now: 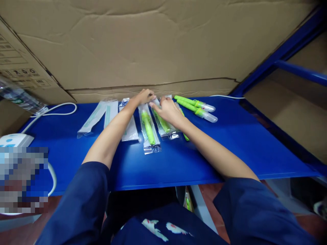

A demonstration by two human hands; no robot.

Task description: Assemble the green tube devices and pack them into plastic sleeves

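Note:
Several clear plastic bags lie in a row on a blue shelf. My left hand [146,96] is closed at the top edge of a clear plastic bag [163,131], its fingertips partly hidden. Over the same bag, my right hand [168,109] has its fingers curled and its thumb towards the left hand. A green plastic stick [167,127] shows inside, partly covered by the right hand. Just left lies a bagged green stick [148,128] on a white card. Further left are flat bags with white cards, including one bag [93,117] at the row's end.
Two loose green sticks with clear caps [201,114] lie right of my hands. The blue shelf [242,146] backs onto a cardboard wall [153,44]. At left are a white power strip [16,140], a cable [61,103] and a clear plastic bottle [21,97].

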